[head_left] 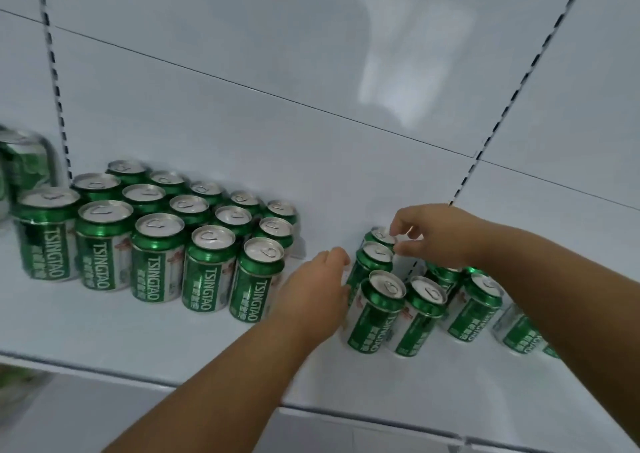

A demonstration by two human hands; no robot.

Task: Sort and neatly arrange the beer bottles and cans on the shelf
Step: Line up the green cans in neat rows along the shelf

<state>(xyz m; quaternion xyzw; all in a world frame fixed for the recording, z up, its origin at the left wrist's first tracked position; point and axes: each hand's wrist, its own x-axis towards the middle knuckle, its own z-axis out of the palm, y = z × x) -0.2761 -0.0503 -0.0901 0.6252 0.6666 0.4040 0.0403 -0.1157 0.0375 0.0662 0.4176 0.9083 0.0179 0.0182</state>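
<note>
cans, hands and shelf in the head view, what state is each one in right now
block of cans: upright, in tidy rows, tops sealed
loose cans: upright, clustered unevenly, tops sealed
left hand: fingers against the side of the loose cans
right hand: fingers curled over the rear cans' tops
shelf: white, carrying all the cans

Shop: white slotted-upright shelf (173,341) stocked with rows of beer cans (156,244)
</note>
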